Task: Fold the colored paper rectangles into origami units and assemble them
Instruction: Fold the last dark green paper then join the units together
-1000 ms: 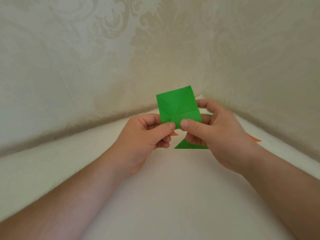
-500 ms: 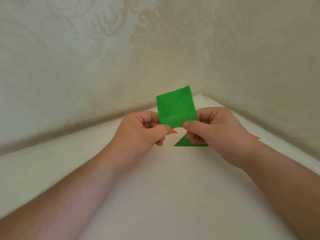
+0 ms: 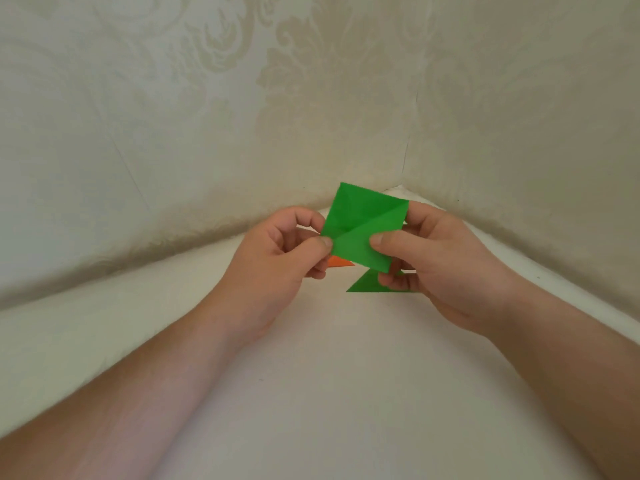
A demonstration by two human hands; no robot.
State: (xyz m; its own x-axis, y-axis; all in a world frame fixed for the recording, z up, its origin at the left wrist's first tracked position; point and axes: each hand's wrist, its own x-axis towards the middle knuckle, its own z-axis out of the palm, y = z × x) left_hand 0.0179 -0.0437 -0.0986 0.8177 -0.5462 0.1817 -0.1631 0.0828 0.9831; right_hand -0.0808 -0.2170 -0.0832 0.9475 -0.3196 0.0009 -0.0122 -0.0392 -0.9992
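Green paper (image 3: 363, 226), pinched by left hand (image 3: 277, 258) and right hand (image 3: 440, 261), is mid-fold; next, sharpen its diagonal crease.

I see a white surface (image 3: 311, 393) set into a corner. Two walls (image 3: 173, 116) covered in pale cream damask-pattern wallpaper meet at a vertical seam behind it, right of centre.
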